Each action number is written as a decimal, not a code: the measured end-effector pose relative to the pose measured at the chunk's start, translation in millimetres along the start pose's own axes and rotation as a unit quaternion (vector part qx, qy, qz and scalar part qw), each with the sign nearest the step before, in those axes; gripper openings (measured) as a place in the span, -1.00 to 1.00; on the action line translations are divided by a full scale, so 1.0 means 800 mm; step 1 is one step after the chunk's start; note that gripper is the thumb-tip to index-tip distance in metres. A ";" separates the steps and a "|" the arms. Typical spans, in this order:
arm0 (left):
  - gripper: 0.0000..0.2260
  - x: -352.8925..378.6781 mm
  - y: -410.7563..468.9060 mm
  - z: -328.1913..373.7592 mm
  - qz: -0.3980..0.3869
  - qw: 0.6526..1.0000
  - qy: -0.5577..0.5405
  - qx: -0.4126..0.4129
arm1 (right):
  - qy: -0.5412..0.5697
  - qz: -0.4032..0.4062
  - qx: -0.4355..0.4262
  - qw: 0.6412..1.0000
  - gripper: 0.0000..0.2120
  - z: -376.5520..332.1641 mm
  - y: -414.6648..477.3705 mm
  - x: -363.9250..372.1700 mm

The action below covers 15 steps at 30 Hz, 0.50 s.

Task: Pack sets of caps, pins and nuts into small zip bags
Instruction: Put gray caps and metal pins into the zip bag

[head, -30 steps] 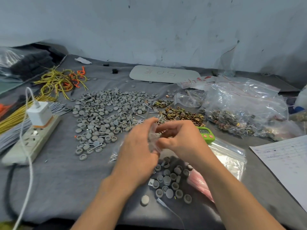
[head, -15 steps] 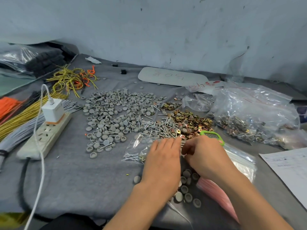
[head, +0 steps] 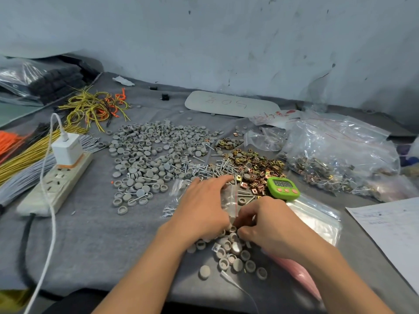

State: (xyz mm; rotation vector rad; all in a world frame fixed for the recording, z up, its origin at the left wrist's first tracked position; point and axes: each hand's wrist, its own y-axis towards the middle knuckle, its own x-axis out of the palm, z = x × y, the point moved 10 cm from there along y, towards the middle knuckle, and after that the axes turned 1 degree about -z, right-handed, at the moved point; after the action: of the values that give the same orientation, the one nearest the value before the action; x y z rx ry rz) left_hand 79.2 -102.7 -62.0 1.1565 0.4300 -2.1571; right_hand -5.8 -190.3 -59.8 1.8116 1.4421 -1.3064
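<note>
A second ago both hands pinched the small zip bag (head: 231,197) between them, up off the tabletop (head: 90,234). Now the bag lies on the tabletop. The left hand (head: 204,207) has come down flat on it, fingers straight toward the pins (head: 204,171). The right hand (head: 269,225) has dropped with fingers curled at the bag's near edge by the near caps (head: 231,253). Its grip is unclear.
</note>
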 end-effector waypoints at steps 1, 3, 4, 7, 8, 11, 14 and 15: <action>-0.15 -0.001 -0.002 0.000 0.013 1.000 -0.016 -0.006 | 0.001 -0.002 0.004 1.000 -0.87 0.001 0.001 0.001; -0.19 -0.002 -0.007 0.001 0.043 0.998 -0.043 -0.010 | 0.005 0.007 0.015 1.000 -0.79 0.004 0.003 0.000; -0.20 -0.004 -0.008 0.002 0.058 0.997 -0.055 -0.010 | 0.009 0.021 0.027 0.999 -0.75 0.008 0.005 -0.004; -0.15 -0.012 -0.008 -0.003 0.082 0.991 -0.103 -0.024 | 0.013 0.094 0.076 0.993 -0.68 0.028 0.010 -0.030; -0.18 -0.017 -0.008 -0.007 0.092 0.988 -0.117 -0.032 | 0.007 0.115 0.088 0.989 -0.65 0.033 0.012 -0.039; -0.39 -0.034 -0.012 -0.022 0.130 0.975 -0.173 -0.047 | -0.004 0.130 0.108 0.986 -0.62 0.039 0.020 -0.053; -0.48 -0.046 -0.016 -0.036 0.151 0.955 -0.247 -0.070 | -0.033 0.112 0.103 0.988 -0.59 0.035 0.025 -0.047; -0.48 -0.048 -0.015 -0.040 0.152 0.948 -0.268 -0.076 | -0.044 0.105 0.101 0.988 -0.61 0.035 0.027 -0.044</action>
State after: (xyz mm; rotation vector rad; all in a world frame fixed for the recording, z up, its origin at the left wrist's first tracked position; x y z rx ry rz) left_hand 106.1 -61.4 -48.5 0.4780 0.1552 -2.0143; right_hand 4.0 -236.8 -44.9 1.9473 1.0723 -1.4443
